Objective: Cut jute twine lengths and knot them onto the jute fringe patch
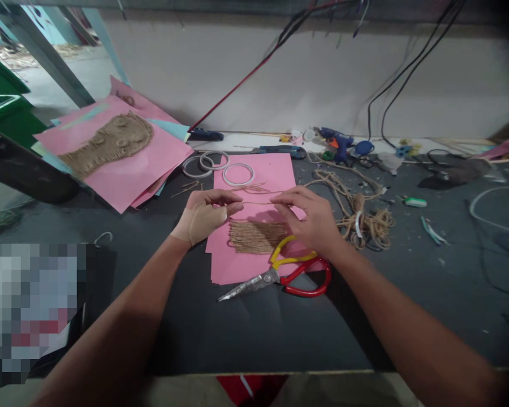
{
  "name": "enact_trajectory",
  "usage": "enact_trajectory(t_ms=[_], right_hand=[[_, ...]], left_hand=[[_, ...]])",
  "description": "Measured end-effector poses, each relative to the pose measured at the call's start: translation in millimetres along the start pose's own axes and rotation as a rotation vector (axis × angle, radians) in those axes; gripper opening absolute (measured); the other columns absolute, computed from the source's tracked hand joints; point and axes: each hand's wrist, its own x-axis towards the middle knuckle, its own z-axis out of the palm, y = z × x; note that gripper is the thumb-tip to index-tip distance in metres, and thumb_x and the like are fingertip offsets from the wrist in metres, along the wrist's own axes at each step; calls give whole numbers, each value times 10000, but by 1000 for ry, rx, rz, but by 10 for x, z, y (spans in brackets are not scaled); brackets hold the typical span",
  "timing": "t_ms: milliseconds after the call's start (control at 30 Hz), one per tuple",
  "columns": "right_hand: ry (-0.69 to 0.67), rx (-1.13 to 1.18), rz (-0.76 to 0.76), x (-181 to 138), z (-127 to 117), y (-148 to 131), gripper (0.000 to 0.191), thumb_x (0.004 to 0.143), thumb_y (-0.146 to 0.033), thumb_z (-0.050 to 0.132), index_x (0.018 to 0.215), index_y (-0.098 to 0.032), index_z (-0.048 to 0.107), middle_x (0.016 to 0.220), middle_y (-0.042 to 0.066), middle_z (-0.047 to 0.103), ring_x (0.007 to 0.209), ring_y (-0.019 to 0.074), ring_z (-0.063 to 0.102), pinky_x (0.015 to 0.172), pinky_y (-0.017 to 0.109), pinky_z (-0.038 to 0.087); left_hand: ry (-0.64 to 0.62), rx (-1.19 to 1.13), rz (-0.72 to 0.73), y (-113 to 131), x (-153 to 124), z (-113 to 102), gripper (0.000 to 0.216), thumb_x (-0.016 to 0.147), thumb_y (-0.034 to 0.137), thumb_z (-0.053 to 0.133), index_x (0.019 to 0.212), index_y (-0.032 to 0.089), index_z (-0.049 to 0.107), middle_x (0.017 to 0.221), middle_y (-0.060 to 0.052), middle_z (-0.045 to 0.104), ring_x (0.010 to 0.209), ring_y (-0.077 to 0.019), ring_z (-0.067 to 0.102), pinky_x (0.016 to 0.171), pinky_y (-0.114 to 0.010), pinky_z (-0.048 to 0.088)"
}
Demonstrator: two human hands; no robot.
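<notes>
A thin strand of jute twine is stretched level between my two hands. My left hand, with a pale covering around the palm and wrist, pinches its left end. The right end is pinched by my right hand. Below the strand, rows of twine form a flat brown patch on pink paper. Scissors with one yellow and one red handle lie partly over the paper, blades pointing left. A loose bundle of twine sits right of my right hand.
Rolls of tape lie behind my hands. At the back are a blue cutter knife and a blue glue gun. Stacked pink sheets with a twine-covered shape stand at left. Cables hang across the wall.
</notes>
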Motion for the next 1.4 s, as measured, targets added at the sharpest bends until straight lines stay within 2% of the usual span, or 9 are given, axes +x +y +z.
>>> enact_trajectory(t_ms=[133, 300, 500, 633, 933, 1067, 1200, 1400], right_hand=[[-72, 20, 18, 8, -14, 88, 151, 939, -189, 612, 1002, -214, 748, 989, 65, 738, 919, 206, 694, 835, 351, 549], [-246, -17, 34, -9, -5, 176, 145, 920, -157, 624, 970, -201, 753, 941, 54, 733, 847, 183, 677, 778, 317, 517], [-322, 1, 4, -24, -1, 192, 174, 917, -149, 609, 995, -201, 756, 920, 46, 715, 810, 165, 655, 746, 294, 494], [-348, 1, -3, -23, 1, 192, 224, 912, -122, 589, 1024, -210, 762, 923, 48, 704, 806, 166, 646, 741, 300, 497], [-396, -1, -40, -37, 22, 198, 352, 928, -88, 523, 1103, -249, 782, 959, 64, 671, 852, 175, 645, 770, 322, 516], [-393, -7, -45, -41, 26, 203, 353, 925, -88, 515, 1097, -242, 782, 964, 70, 675, 865, 186, 651, 781, 336, 523], [-379, -9, -48, -35, 20, 193, 320, 932, -113, 535, 1102, -248, 770, 964, 67, 690, 868, 195, 653, 781, 343, 525], [-380, -8, -32, -23, -5, 183, 287, 906, -99, 559, 1064, -223, 763, 952, 56, 711, 862, 184, 663, 783, 318, 515]], left_hand=[[-92, 104, 38, -50, -13, 5, 172, 785, 288, 744, 891, 169, 809, 726, -35, 737, 633, -135, 583, 591, -268, 470], [-127, 233, 222, -115, 1, -4, 128, 780, 190, 704, 857, 203, 805, 830, -40, 757, 712, -156, 633, 692, -314, 496], [-182, 281, 288, -134, 30, -55, 136, 776, 153, 672, 806, 218, 788, 853, -33, 774, 798, -188, 675, 766, -339, 514], [-218, 235, 348, -147, 43, -64, 143, 790, 146, 658, 782, 231, 773, 872, -29, 778, 861, -193, 690, 840, -352, 534], [-265, 266, 345, -134, 37, -83, 153, 787, 138, 649, 780, 227, 773, 880, -29, 773, 859, -185, 693, 829, -336, 537], [-235, 262, 282, -128, 23, -80, 159, 780, 161, 648, 811, 233, 787, 874, -27, 783, 824, -188, 703, 807, -327, 551], [-305, 272, 332, -136, 24, -89, 204, 812, 180, 625, 868, 259, 804, 924, -35, 775, 886, -199, 697, 852, -359, 544], [-297, 343, 349, -201, 16, -77, 216, 868, 219, 607, 917, 288, 806, 958, -34, 740, 946, -202, 668, 892, -375, 513]])
